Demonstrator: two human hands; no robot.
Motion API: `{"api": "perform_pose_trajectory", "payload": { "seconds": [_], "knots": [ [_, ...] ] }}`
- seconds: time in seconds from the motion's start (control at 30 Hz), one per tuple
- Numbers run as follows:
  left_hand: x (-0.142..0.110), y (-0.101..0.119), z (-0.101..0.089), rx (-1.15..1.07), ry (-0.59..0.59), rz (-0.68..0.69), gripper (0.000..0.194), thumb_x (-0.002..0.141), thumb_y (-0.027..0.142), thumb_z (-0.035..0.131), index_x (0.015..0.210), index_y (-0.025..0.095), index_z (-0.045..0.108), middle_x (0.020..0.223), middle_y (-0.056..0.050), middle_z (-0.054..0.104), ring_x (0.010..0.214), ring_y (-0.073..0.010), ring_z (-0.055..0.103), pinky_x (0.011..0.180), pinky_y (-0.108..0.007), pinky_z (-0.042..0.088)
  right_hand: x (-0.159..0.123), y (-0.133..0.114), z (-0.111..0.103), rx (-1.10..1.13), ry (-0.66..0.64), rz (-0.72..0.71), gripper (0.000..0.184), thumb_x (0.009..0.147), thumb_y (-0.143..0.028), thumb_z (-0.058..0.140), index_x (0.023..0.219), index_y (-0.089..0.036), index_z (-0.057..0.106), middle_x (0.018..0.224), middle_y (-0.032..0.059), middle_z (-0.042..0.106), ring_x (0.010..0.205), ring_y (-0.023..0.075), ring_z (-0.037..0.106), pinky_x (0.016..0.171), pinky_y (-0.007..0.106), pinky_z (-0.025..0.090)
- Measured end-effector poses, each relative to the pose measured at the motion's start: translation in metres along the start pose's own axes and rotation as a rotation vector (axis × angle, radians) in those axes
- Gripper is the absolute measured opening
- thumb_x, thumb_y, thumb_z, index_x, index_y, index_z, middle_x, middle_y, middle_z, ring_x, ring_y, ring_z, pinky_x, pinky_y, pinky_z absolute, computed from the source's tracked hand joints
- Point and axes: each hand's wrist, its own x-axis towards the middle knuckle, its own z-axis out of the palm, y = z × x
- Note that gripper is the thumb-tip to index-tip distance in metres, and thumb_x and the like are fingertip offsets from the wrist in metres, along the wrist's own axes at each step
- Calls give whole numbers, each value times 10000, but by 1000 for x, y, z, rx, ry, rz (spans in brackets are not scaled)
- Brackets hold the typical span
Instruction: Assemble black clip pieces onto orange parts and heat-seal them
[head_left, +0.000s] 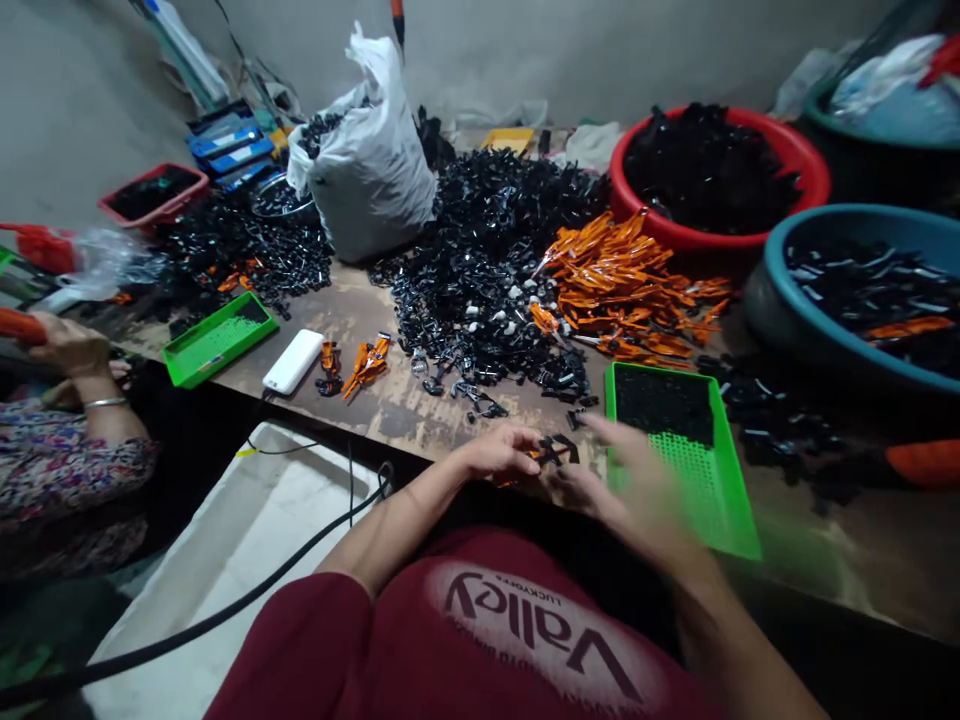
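My left hand point(504, 452) is closed on a small black-and-orange plastic part point(556, 452) just above the table's front edge. My right hand point(645, 490) is blurred by motion, close to the right side of that part. Its forefinger and thumb look spread apart, with nothing visible between them. Right beside this hand lies a green tray point(727, 500) with tiny black pieces at its far end. Beyond my hands spreads a big heap of black plastic parts point(487, 240), and a pile of orange parts point(622, 285) rests against its right side.
Red point(814, 180) and blue point(780, 270) tubs of black parts stand right. A white sack point(375, 160) stands at the back. A second green tray point(217, 345), a white power bank point(294, 362) and a foam box point(262, 520) are left, near another person's hand point(75, 350). An orange-handled tool point(919, 465) lies right.
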Motion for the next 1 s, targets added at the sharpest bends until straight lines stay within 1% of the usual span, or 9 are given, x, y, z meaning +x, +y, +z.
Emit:
{"api": "perform_pose_trajectory", "payload": {
  "seconds": [0.07,0.13,0.23,0.33,0.47,0.63,0.8,0.9,1.0],
  "knots": [
    [-7,0,-7,4,-37,42,245,460,104,737,676,135,626,601,12,593,533,-90,503,519,-202,386,9,-2,24,116,-177,51,279,745,-392,618,963,-219,643,874,60,660,770,243,630,690,383,527],
    [-17,2,-16,-83,-63,82,353,470,182,773,793,137,639,696,-25,624,609,-119,555,565,-221,418,19,1,41,287,-227,161,259,726,-402,630,878,-193,632,771,40,650,672,208,615,617,342,521],
    [-29,1,-31,-317,-15,233,635,449,274,800,1041,175,590,1045,-108,626,843,-205,610,698,-299,473,28,6,62,491,-48,376,358,659,-443,695,861,-173,575,699,14,603,537,159,559,484,284,482],
    [-31,-6,-40,-426,162,377,675,470,258,793,1102,215,557,1123,-96,606,728,-147,604,644,-272,474,34,4,80,577,17,477,422,612,-480,726,821,-176,522,654,-12,562,478,136,522,432,259,448],
    [-28,-14,-53,-492,318,429,513,612,301,724,1090,200,568,996,-65,643,506,-53,497,488,-210,399,66,3,88,417,-240,304,338,752,-495,591,752,-158,566,623,7,567,520,144,523,478,260,429],
    [-31,-16,-67,-509,371,382,467,630,319,712,1045,152,577,932,-68,656,476,-43,458,476,-207,383,158,11,98,-281,-96,-25,139,797,-220,585,897,-158,658,881,85,638,823,219,555,698,323,426],
    [-30,-22,-64,-506,384,330,452,642,360,703,1020,136,594,907,-78,664,491,-55,464,460,-202,351,219,13,130,-640,-378,-228,167,772,-104,568,871,-156,692,898,113,639,938,259,496,628,308,386],
    [-32,-26,-64,-515,406,324,429,654,387,691,987,132,604,873,-82,668,588,-101,531,482,-207,367,223,21,122,-525,-230,-125,164,781,-132,551,833,-180,698,854,79,652,865,238,529,659,314,402],
    [-35,-29,-66,-543,388,322,397,661,395,688,947,129,618,816,-76,671,671,-140,581,575,-239,439,205,36,92,-254,20,-76,151,774,-199,554,834,-193,692,826,40,656,792,208,561,716,323,425]
  ]
}}
